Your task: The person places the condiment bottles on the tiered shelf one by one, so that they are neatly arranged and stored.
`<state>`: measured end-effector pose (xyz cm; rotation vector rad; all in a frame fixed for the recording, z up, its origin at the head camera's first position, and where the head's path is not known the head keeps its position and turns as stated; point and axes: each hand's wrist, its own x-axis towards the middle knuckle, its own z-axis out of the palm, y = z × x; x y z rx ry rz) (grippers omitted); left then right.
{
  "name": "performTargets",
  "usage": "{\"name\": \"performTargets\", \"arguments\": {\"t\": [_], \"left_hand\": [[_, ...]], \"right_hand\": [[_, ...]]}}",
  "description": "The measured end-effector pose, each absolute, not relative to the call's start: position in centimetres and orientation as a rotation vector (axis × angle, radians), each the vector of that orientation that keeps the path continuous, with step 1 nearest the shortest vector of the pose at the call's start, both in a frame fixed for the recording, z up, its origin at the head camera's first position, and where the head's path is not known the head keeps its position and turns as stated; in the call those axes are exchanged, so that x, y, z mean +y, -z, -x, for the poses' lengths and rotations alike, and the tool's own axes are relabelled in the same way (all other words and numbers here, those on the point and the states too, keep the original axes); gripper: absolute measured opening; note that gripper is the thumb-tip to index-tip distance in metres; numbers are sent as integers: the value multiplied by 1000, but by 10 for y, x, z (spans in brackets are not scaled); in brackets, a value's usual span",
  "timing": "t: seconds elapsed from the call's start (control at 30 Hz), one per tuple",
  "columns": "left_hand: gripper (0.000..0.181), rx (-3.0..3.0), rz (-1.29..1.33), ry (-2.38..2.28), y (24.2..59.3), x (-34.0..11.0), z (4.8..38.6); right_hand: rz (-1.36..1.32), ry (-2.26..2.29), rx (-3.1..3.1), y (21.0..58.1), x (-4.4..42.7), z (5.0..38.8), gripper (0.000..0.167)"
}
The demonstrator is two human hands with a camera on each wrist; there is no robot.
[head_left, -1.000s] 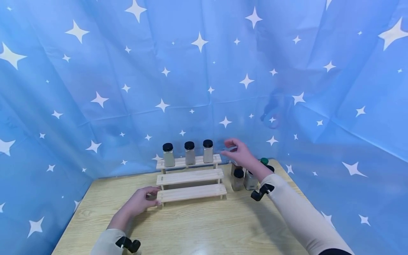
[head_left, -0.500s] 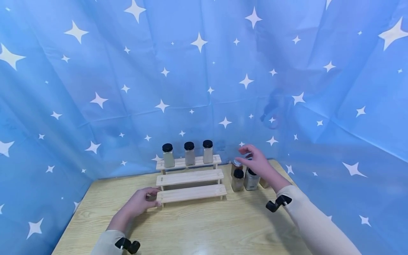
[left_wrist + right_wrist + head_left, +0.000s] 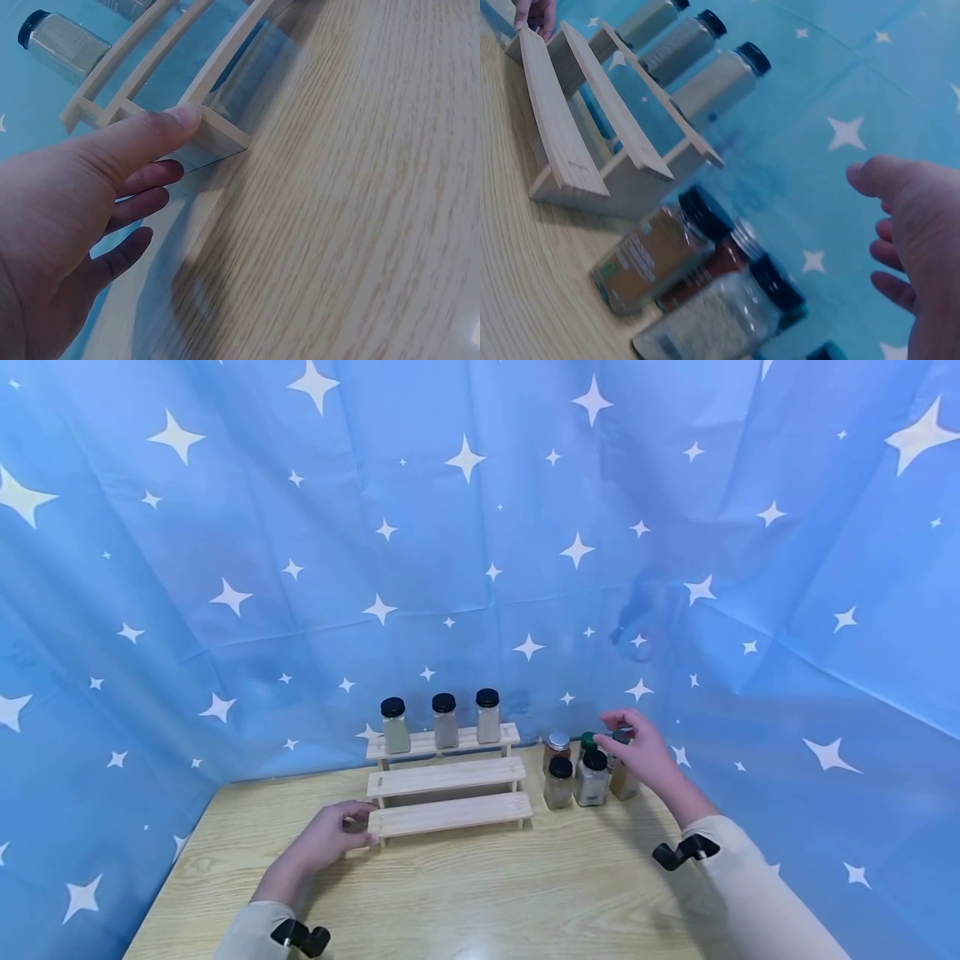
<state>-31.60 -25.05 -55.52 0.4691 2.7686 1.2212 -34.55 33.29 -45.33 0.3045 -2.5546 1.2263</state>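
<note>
A three-step wooden spice rack (image 3: pixel 447 775) stands on the table, with three black-capped spice jars (image 3: pixel 488 723) on its top step. My left hand (image 3: pixel 330 835) holds the rack's left end; in the left wrist view the thumb (image 3: pixel 161 129) presses the front step's end, fingers behind. Right of the rack stands a cluster of spice jars, including a black-capped jar of pale flakes (image 3: pixel 592 787), a black-capped brown one (image 3: pixel 558 789) and a silver-capped one (image 3: pixel 557 745). My right hand (image 3: pixel 645 760) hovers over the cluster's right side, thumb and fingers apart, partly hiding a green-capped jar (image 3: pixel 621 737).
The wooden table (image 3: pixel 465 893) extends in front of the rack. A blue cloth with white stars (image 3: pixel 480 568) hangs behind and along both sides. Another green cap (image 3: pixel 588 740) shows behind the jar of pale flakes. The lower two steps carry no jars.
My right hand has moved right, from beside the top step across the jar cluster, uncovering the silver-capped and green-capped jars. The left hand and the rack stay in place.
</note>
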Motion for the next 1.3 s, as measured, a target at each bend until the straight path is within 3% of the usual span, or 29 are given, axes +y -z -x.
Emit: {"name": "performTargets", "arguments": {"t": [0.4,0.77,1.3], "left_hand": [[55,2779,-449,-1226,557,-251,317],[56,2772,-459,-1222,556,-251,317],[57,2772,-475,-1217,556,-250,316]], "right_hand": [[-227,-1185,-2547,470,362,343,46],[-160,-1206,-2596,501,381,346,58],[-105,-1289,-2601,525,392,350,53]]}}
